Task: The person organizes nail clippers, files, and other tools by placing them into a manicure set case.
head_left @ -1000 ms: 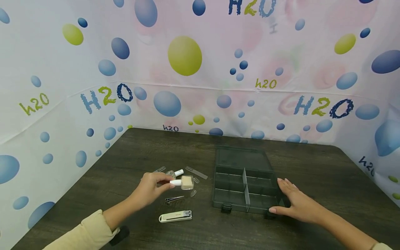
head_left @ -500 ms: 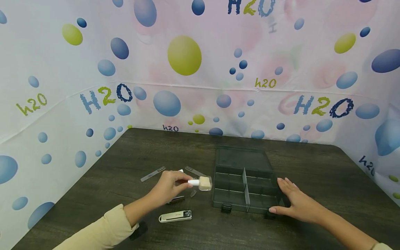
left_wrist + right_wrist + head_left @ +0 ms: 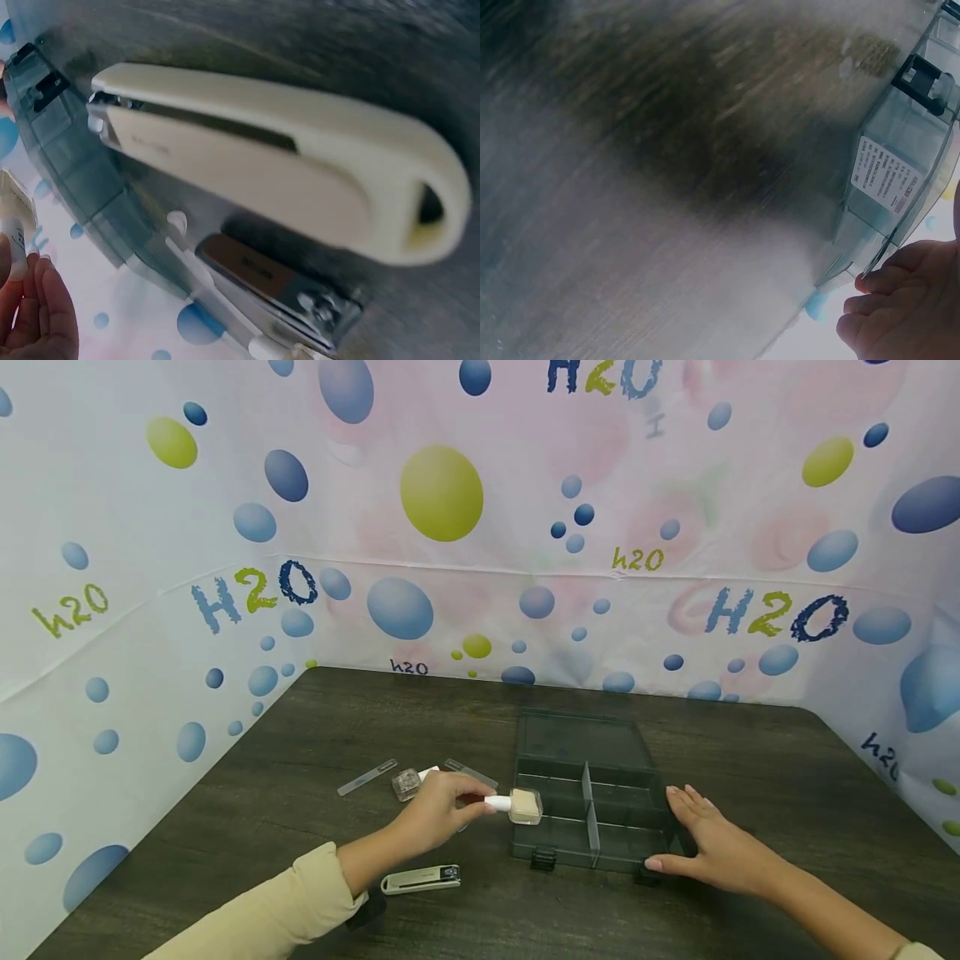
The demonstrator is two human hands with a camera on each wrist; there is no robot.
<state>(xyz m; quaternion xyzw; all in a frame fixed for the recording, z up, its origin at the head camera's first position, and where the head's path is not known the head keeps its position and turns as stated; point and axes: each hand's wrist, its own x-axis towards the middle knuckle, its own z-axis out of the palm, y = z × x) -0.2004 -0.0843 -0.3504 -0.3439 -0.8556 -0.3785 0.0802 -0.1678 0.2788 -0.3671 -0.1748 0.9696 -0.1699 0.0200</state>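
In the head view my left hand [image 3: 442, 810] pinches the white cap of a nail polish bottle [image 3: 526, 807] filled with pale cream polish. The bottle lies sideways above the left edge of a dark see-through organizer box [image 3: 585, 739]. The box's lid is folded back, and dividers split it into several compartments. My right hand [image 3: 716, 847] rests against the box's right side, fingers extended, thumb near the front latch. Large cream nail clippers [image 3: 422, 880] lie in front of my left hand. Smaller nail clippers [image 3: 262, 277] show in the left wrist view, hidden by the hand in the head view.
A second nail polish bottle [image 3: 407, 785], clear with a white cap, lies behind my left hand. Two clear strips, one at the left [image 3: 367, 777] and one near the box [image 3: 471, 772], lie on the dark table [image 3: 750, 752]. A patterned curtain [image 3: 637, 635] borders the table.
My left hand has carried the cream nail polish bottle rightward, from beside the clear bottle to the box's left edge. My right hand has stayed at the box.
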